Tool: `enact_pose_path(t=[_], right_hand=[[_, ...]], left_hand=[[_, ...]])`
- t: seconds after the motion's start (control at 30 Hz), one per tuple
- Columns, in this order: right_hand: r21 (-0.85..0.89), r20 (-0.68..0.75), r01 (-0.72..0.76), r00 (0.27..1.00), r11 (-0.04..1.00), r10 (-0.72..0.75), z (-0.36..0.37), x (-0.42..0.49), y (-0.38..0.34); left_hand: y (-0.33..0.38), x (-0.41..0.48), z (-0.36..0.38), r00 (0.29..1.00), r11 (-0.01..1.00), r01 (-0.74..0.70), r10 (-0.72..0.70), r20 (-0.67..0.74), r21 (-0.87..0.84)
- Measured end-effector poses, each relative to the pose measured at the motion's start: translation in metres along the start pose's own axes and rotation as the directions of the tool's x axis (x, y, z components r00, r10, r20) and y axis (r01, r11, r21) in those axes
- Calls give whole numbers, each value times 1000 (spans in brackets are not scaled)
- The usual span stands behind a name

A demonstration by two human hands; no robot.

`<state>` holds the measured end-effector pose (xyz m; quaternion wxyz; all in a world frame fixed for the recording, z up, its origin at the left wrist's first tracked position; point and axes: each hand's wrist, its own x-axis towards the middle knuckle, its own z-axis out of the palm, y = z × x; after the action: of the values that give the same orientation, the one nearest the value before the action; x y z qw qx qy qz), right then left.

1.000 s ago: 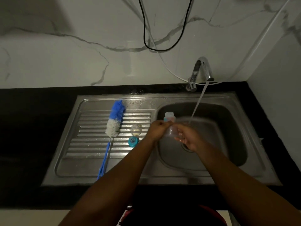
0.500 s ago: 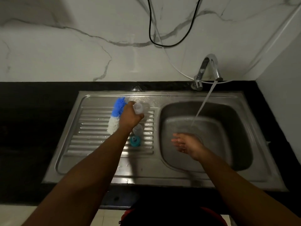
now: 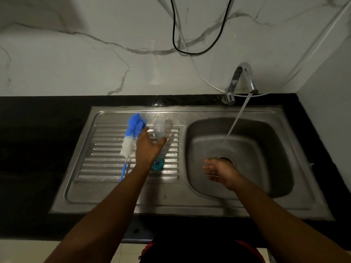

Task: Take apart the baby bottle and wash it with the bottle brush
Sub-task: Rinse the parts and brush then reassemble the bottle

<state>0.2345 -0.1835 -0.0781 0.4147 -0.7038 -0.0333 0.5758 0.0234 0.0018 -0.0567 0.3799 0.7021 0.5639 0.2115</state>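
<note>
The clear bottle body (image 3: 160, 129) lies on the back of the ribbed drainboard (image 3: 106, 158). My left hand (image 3: 149, 149) is just in front of it with fingers spread, and the thumb touches the bottle's near end. The teal collar (image 3: 158, 164) sits on the drainboard right by my left wrist. The blue and white bottle brush (image 3: 132, 135) lies to the left of my hand, its handle pointing toward me. My right hand (image 3: 221, 172) hangs with relaxed fingers over the drain in the basin (image 3: 266, 149) and holds nothing.
Water runs from the chrome faucet (image 3: 245, 78) into the basin. A black counter (image 3: 38, 149) surrounds the sink. A black cable (image 3: 190, 51) loops on the marble wall. A red bucket (image 3: 247, 249) stands below the front edge.
My left hand carried the bottle body from the basin to the back of the drainboard and loosened its hold. My right hand let go and stayed over the drain.
</note>
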Motion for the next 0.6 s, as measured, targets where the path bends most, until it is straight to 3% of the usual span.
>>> enact_pose_path(t=[0.13, 0.3, 0.43, 0.5, 0.6], right_hand=[[-18, 5, 2, 1000, 1000, -1, 4, -7, 0], [-12, 42, 31, 999, 999, -31, 7, -20, -4], [28, 46, 58, 997, 998, -59, -1, -32, -9], [67, 70, 69, 995, 995, -73, -4, -36, -13], [162, 102, 108, 987, 981, -125, -5, -40, -21]], left_hand=[[-8, -15, -3, 999, 982, -35, 28, 39, 185], [-1, -21, -10, 985, 978, -14, -23, 171, 210], [15, -32, -8, 993, 972, -97, 80, 87, 212], [30, -41, -2, 988, 991, -128, 123, 93, 48], [61, -53, 13, 976, 943, -3, 76, 206, -333]])
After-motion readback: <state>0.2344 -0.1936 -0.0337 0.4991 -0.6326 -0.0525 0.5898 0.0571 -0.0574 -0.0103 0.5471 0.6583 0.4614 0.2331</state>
